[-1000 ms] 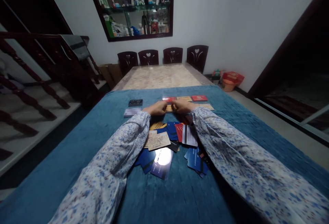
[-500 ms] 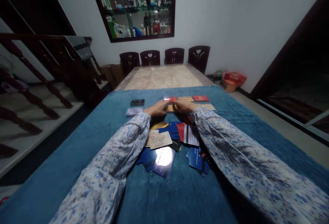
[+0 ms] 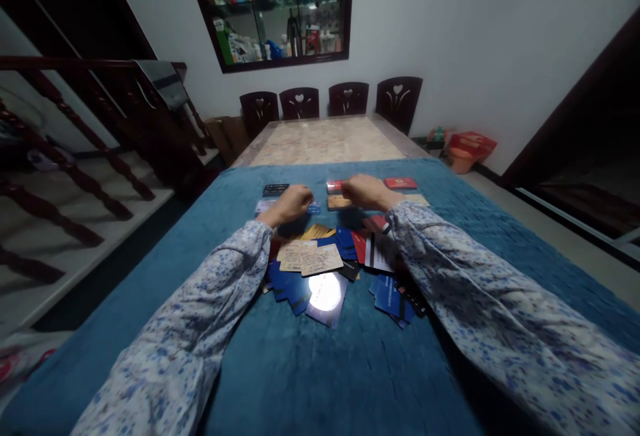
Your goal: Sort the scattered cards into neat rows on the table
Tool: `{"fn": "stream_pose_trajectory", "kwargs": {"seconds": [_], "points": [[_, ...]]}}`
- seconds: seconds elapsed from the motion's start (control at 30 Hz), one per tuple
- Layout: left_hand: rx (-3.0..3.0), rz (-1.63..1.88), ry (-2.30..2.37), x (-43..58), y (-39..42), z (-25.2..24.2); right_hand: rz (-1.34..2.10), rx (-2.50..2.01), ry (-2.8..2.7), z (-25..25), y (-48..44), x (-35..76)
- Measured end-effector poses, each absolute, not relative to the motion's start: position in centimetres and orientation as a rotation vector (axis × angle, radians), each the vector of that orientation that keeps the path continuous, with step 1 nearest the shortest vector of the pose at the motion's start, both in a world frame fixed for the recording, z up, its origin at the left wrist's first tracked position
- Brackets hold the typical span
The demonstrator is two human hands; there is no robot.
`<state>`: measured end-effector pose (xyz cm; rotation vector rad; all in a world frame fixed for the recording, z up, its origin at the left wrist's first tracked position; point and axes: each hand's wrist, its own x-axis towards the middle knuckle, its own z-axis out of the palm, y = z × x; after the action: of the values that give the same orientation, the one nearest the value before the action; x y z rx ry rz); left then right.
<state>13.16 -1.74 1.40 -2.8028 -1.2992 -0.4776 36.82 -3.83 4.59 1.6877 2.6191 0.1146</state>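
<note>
A loose heap of plastic cards in blue, red, tan and white lies on a blue cloth between my forearms. Beyond it, separate cards are laid out flat: a black card, a red card, a tan card. My left hand is curled, knuckles up, over a blue card that peeks out at its right. My right hand rests palm down with bent fingers over the tan card and a red card. Whether either hand grips a card is hidden.
The cloth covers the near part of a long marble-topped table. Several dark wooden chairs stand at its far end under a wall cabinet. A stair railing runs along the left. A red basin sits on the floor at right.
My hands, held together at a tan card in the row, have parted: the left moved left over a blue card, the right stays by the tan one. The camera tilted down slightly.
</note>
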Motion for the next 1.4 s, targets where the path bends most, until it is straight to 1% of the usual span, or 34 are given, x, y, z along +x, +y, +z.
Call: {"fn": "stream_pose_trajectory", "kwargs": {"seconds": [0.3,0.43,0.63,1.07,1.4], "points": [[-2.733,-0.513,-1.372,9.7,-5.6,2.4,0.075,1.561,2.854,3.7,-4.5,34.1],[-2.705,-0.492,-1.42,8.0,-7.3,2.6,0.069,1.516,2.896,3.4,-5.1,32.2],[-2.676,-0.575,-1.476,5.4,-9.8,2.4,0.007,1.43,2.921,3.4,-6.4,29.0],[-2.553,-0.54,-1.8,-0.6,-13.8,1.1,-0.083,1.214,3.009,3.0,-8.7,22.4],[-2.624,-0.458,-2.061,-1.5,-16.2,1.4,-0.065,1.024,3.054,2.3,-10.1,18.3]]}}
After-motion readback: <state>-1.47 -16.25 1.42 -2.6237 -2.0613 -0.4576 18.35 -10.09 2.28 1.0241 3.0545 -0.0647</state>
